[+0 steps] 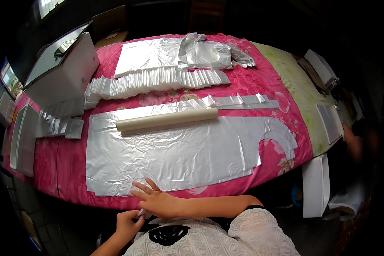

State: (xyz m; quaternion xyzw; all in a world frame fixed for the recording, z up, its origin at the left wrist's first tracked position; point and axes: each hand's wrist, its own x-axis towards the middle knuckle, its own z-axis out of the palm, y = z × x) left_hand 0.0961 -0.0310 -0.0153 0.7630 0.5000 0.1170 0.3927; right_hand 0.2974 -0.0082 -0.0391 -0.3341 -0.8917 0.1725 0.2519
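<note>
At the near edge of the table my left hand (128, 224) is closed, pinching a small folded piece of white plastic (142, 212) between thumb and finger. Just above it, my right hand (154, 201) has its fingers spread at the near edge of a flat stack of silvery-white plastic bags (192, 149). The right thumb is mostly hidden, so I cannot tell if it touches the folded piece. Cut-out handles show at the stack's right end. Across its far part lies a cream-coloured tube (166, 120).
Behind the tube runs a long row of folded white bags (149, 81), with another bag pile (147, 53) beyond. A white box (64, 74) and a white bin (23, 141) stand left on the pink flowered cloth (260, 83). Someone's hand (350, 138) shows at far right.
</note>
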